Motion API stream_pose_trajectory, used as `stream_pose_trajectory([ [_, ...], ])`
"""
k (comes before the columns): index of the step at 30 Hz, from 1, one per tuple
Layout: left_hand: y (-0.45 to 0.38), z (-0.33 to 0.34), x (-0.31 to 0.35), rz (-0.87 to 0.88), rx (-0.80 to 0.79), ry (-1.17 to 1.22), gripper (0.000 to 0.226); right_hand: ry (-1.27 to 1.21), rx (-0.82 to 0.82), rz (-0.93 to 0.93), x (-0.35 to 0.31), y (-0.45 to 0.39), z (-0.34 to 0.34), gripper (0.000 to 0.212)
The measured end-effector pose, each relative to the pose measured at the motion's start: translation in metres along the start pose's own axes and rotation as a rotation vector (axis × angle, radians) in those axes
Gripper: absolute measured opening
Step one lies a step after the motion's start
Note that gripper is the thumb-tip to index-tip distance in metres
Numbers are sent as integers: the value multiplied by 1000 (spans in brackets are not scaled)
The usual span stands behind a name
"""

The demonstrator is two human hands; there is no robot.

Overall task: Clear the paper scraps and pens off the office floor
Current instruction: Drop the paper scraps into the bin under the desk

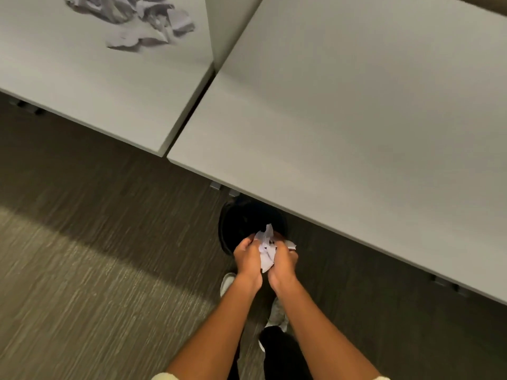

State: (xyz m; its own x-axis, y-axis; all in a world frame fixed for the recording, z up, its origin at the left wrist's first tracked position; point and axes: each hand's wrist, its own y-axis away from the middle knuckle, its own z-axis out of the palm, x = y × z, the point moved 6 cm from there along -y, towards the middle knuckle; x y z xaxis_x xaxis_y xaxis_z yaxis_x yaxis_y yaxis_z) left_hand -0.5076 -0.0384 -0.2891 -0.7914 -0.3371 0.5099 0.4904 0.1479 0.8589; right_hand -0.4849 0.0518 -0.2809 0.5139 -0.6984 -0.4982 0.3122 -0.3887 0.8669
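Far up and to the left of my hands, a pile of crumpled paper [131, 20] lies on the top of a pale grey desk [82, 86]. Below that desk, to the left of my hands, is striped grey-brown carpet floor [82, 270], partly lit and partly in shadow.

My left hand [248, 259] is curled closed, fingers bent inward, pressing against the left side of a bundle of paper scraps [266, 248]. The scraps are white and crumpled, squeezed between both my hands, with torn edges sticking up above my fingers and a point hanging down between my wrists. My right hand [284, 260] is curled closed the same way, pressing the bundle from the right, and a small bit of paper pokes out past its knuckles.

Directly beyond and beneath my hands stands a round black bin [241, 223] on the floor, its far side tucked under the edge of a second pale grey desk [356, 133], which stretches up and to the right of my hands. The scraps sit above the near rim of the bin.

Below my wrists I see my light-coloured shoes [227, 282] on the carpet.
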Motion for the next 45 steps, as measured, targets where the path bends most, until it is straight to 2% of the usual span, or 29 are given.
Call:
stream_pose_trajectory([
  [8,-21,11,6,-87,-52,136,32,-189,-54,55,5,-19,20,35],
  [11,-29,19,6,-109,-123,204,43,-200,-67,62,6,-23,25,41],
  [16,-37,24,13,-131,-207,256,57,-161,-106,-31,-1,-30,31,32],
  [20,-40,25,17,-124,-275,244,65,-140,-181,-5,-2,-31,37,26],
  [26,-43,22,25,-95,-295,201,62,-92,-151,-21,-8,-36,40,49],
  [28,-43,21,27,-89,-302,176,62,-82,-149,-16,-10,-36,38,46],
  [32,-42,20,31,-62,-285,126,63,-70,-145,2,-14,-40,33,23],
  [37,-33,24,35,-48,-280,82,66,-103,-137,-7,-21,-33,19,44],
  [40,-23,27,35,-12,-262,-26,65,-153,-96,4,-24,-26,3,45],
  [43,-9,30,31,42,-267,-162,59,-194,-69,-4,-27,-19,-16,31],
  [45,3,35,24,53,-292,-250,63,-231,-63,-9,-29,-14,-31,19],
])
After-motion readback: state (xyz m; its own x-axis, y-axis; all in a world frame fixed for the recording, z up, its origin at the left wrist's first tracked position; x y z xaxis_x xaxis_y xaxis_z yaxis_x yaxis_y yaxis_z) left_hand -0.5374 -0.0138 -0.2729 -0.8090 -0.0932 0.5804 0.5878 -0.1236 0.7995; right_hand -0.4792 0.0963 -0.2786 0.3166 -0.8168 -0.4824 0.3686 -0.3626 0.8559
